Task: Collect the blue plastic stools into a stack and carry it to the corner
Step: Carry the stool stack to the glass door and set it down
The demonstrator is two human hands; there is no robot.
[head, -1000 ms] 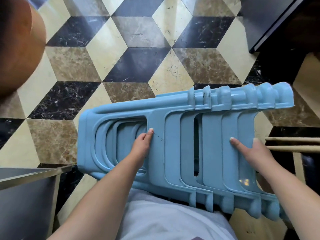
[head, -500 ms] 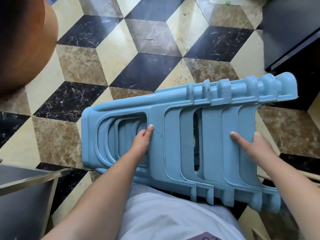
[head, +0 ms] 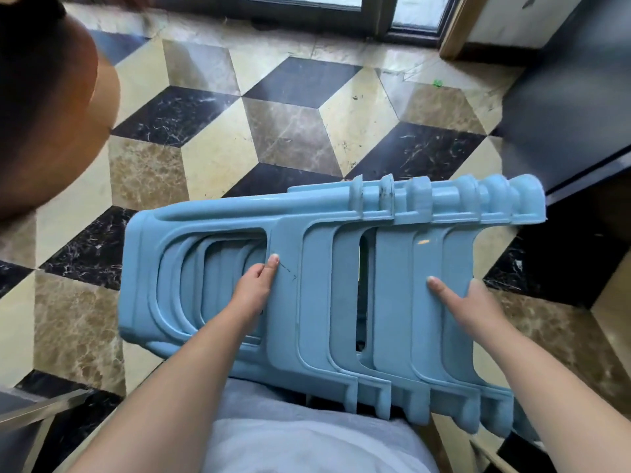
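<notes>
carry step: both grips, left hand (head: 254, 291) and right hand (head: 467, 302), clasp nested pale-blue plastic stool stack (head: 341, 268); next, i'd walk to corner.

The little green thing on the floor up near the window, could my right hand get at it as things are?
Probably not. The right hand holds the leg end of the stool stack, and the green scrap lies well beyond the stack on the floor.
</notes>
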